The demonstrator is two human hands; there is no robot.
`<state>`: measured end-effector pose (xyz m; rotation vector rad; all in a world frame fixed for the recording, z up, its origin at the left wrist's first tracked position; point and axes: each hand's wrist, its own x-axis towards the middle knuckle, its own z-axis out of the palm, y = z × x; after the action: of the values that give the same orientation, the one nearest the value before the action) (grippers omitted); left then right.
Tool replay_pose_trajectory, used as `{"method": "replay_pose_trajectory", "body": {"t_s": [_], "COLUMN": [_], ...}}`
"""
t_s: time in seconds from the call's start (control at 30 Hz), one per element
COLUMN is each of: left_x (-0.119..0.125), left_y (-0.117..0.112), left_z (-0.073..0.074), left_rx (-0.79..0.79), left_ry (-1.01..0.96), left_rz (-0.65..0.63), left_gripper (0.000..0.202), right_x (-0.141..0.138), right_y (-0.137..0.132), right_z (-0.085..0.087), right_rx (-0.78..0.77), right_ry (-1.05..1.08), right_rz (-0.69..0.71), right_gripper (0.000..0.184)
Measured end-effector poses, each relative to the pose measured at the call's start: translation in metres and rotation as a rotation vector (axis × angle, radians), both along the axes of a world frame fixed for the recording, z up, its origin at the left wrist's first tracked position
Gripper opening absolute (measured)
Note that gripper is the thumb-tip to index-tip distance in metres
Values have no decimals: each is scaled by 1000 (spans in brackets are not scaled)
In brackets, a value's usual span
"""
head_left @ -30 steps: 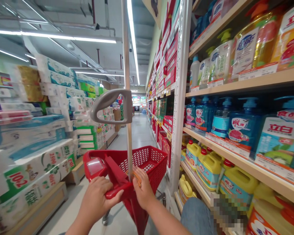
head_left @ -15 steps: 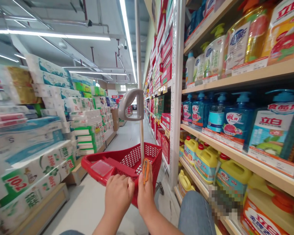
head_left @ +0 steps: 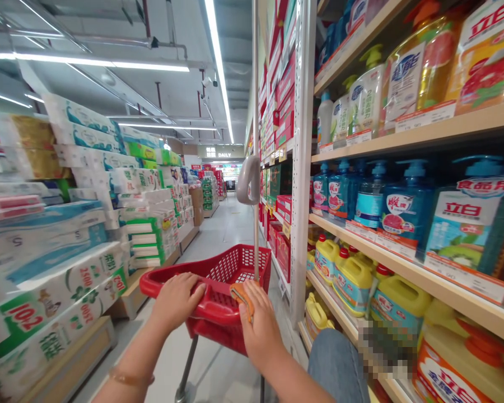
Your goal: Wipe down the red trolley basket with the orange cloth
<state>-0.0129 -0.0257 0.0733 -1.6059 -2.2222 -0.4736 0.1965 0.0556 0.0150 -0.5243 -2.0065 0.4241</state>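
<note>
In the head view a red plastic shopping cart (head_left: pixel 216 307) with perforated basket walls stands in front of me. My left hand (head_left: pixel 180 299) grips its near left rim, fingers over the top and thumb along the inner side. My right hand (head_left: pixel 261 322) holds a folded orange cloth (head_left: pixel 242 296) against the near right part of the rim. The cloth sticks out past the thumb and fingers; its rest is hidden in the hand. A tall pale pole (head_left: pixel 256 240) with a grey loop handle (head_left: pixel 248 180) rises at the cart's right side; its foot is hidden.
Shelves at my right hold blue pump bottles (head_left: pixel 409 198) and yellow jugs (head_left: pixel 353 280) close to my knee (head_left: pixel 338 364). A white shelf post (head_left: pixel 303 168) stands beyond them. Stacked tissue packs (head_left: pixel 67 302) line the left side. The aisle floor (head_left: pixel 218 229) runs ahead.
My left hand has opened from a fist and moved left onto the rim. My right hand has turned palm down with the cloth. The cart has swung, and the pole now stands farther right.
</note>
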Motion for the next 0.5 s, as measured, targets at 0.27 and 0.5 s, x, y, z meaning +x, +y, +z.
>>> {"method": "replay_pose_trajectory", "body": {"t_s": [0.27, 0.5], "left_x": [33, -3], "left_y": [14, -2], "left_z": [-3, -2], "left_rx": [33, -93], "left_ry": [40, -82], "left_rz": [132, 111], "left_gripper": [40, 47], "right_x": [-30, 2], "right_y": [-15, 14], "right_z": [9, 10], "right_rx": [307, 375], "right_ry": [-106, -156], "right_rz": [-122, -140], "right_gripper": [47, 45]}}
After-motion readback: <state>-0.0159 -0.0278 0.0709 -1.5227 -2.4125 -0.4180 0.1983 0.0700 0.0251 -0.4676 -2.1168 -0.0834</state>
